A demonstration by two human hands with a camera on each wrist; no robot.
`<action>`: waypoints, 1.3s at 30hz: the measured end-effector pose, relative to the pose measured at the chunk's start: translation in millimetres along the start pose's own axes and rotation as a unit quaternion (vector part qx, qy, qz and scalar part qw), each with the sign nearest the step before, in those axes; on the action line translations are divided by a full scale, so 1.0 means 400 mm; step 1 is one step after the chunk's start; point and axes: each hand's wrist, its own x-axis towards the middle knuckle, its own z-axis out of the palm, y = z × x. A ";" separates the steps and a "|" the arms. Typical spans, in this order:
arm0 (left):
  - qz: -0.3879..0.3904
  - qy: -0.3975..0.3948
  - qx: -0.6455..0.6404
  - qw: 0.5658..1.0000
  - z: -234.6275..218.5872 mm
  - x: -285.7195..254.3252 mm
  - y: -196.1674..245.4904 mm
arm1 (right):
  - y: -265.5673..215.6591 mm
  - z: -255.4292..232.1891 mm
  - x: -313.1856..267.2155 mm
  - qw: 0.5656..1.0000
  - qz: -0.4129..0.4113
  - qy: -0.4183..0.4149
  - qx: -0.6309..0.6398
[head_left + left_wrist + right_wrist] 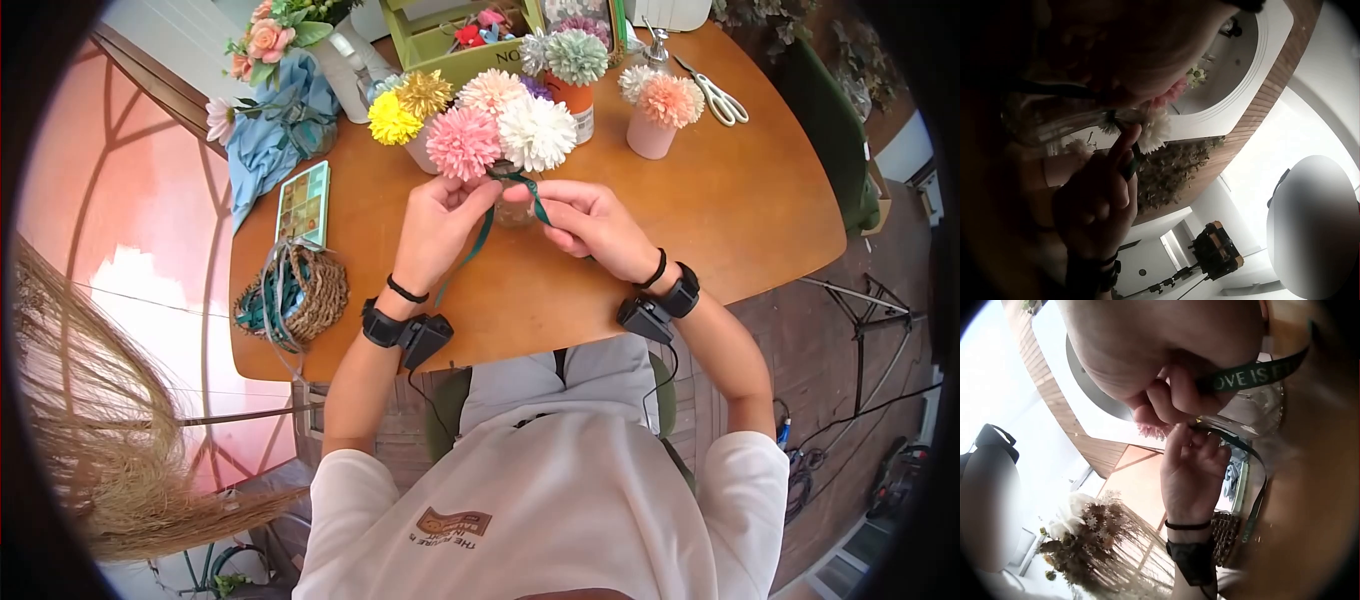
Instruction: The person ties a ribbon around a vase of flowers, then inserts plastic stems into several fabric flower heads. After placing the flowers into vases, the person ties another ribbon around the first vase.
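Note:
A dark green ribbon (pixel 540 204) with pale lettering runs at the neck of a clear glass bottle (pixel 516 211), just below the pompom flowers. My left hand (pixel 438 225) pinches it between thumb and fingers, and a loose tail hangs from there toward the table's front edge. On the other side my right hand (pixel 597 228) holds the lettered end (pixel 1254 377), fingers curled. Above the hands, a pink pompom flower (pixel 463 142) and a white one (pixel 538 133) crowd together. My hands partly hide the bottle. The left wrist view is dark.
A woven basket (pixel 322 292) of ribbons sits at the table's left, near a compartment box (pixel 304 203). Behind are a green wooden box (pixel 450 60) and more pompom flowers. A pink cup (pixel 650 136) and scissors (pixel 722 103) lie at the right.

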 end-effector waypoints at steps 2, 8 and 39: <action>0.008 0.003 -0.006 1.000 0.002 0.004 -0.003 | -0.001 0.010 0.004 0.999 -0.037 0.028 -0.010; 0.081 0.031 0.082 0.993 -0.007 -0.002 -0.035 | 0.033 0.004 0.016 0.994 -0.062 0.081 -0.041; 0.019 0.257 -0.312 0.915 0.065 0.005 -0.066 | 0.055 0.042 0.013 0.987 -0.098 0.071 -0.109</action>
